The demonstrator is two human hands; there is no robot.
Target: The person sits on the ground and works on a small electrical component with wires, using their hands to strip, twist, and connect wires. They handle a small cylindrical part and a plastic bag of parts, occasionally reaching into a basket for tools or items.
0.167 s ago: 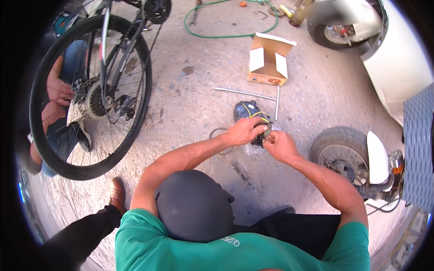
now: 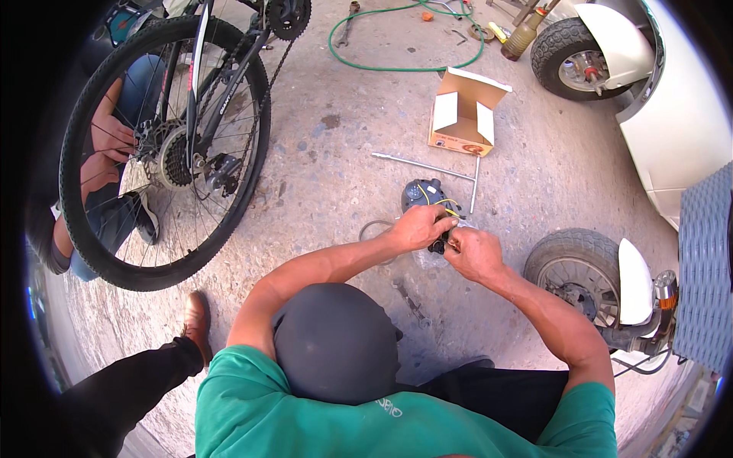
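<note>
My left hand is closed, thumb and fingers pinched at the upper side of a small black part. My right hand is closed too, its fingertips pinching the same part from the right. Much of the part is hidden by my fingers. Just beyond my hands, a round dark housing with yellow wires lies on the concrete. Crumpled clear plastic lies beneath my hands. Close to my left wrist is a thin grey ring.
A T-handled metal wrench and an open cardboard box lie farther off, before a green hose. A bicycle wheel stands left, with another person's hands behind it. Scooter wheels and white panels are right.
The scene has shifted slightly in the view. A round greenish piece that showed between my hands is now covered by my left fingers. Both hands stay closed at the part.
</note>
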